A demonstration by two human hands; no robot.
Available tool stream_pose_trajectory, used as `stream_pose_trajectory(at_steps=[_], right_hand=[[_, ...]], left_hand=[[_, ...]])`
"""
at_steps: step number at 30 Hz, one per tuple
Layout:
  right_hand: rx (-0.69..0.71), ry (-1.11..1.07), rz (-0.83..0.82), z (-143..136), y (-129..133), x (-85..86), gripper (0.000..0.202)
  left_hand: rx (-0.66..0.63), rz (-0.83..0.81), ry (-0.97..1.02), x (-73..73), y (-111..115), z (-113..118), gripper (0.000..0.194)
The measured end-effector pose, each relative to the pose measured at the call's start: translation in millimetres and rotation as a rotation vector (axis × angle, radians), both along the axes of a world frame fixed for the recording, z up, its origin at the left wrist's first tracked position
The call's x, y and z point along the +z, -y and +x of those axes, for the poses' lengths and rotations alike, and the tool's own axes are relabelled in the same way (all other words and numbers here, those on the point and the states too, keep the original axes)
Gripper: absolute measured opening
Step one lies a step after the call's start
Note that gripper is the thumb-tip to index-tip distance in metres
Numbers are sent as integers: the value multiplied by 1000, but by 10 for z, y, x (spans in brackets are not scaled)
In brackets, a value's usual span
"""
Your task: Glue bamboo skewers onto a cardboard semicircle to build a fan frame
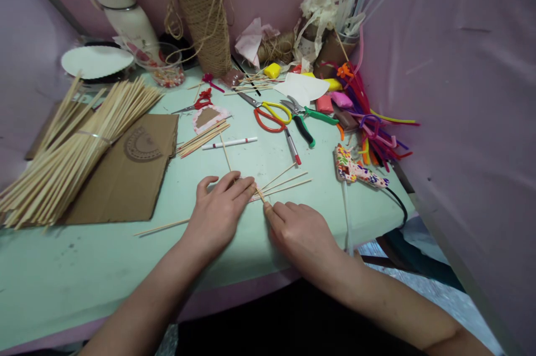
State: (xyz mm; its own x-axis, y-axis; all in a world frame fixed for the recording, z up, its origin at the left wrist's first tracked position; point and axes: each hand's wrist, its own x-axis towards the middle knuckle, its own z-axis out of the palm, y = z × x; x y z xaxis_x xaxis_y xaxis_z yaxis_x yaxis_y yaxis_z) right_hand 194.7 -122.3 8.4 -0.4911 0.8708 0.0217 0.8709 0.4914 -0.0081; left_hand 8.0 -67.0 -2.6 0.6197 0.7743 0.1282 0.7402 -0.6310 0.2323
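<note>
My left hand (218, 208) lies on the table with its fingers stretched out over several thin bamboo sticks. One stick (226, 152) sticks out beyond its fingertips, another (161, 227) to its left. Close by on the right, my right hand (299, 227) is closed, its thumb and forefinger pinching the near end of a short bamboo stick (260, 194). Several more sticks (287, 182) fan out to the right from the spot between my hands. A small pinkish piece (254, 198) shows under the crossing sticks, mostly covered by fingers.
A glue gun (345, 166) lies at right, its cord over the edge. Scissors (270, 116), pruning shears (305, 119), a marker (229, 143) and a pen (292, 147) lie beyond my hands. At left, a stick bundle (90, 138) rests on cardboard (134, 194). Behind stands a twine spool (205, 21).
</note>
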Motion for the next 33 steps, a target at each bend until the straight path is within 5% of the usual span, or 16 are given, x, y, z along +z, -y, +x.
stream_pose_trajectory(at_steps=[27, 33], right_hand=[[-58, -110, 4, -60, 45, -45, 24], [-145, -246, -90, 115, -45, 185, 21]], left_hand=[[-52, 23, 8, -65, -52, -72, 37], [-76, 75, -1, -56, -67, -58, 35]])
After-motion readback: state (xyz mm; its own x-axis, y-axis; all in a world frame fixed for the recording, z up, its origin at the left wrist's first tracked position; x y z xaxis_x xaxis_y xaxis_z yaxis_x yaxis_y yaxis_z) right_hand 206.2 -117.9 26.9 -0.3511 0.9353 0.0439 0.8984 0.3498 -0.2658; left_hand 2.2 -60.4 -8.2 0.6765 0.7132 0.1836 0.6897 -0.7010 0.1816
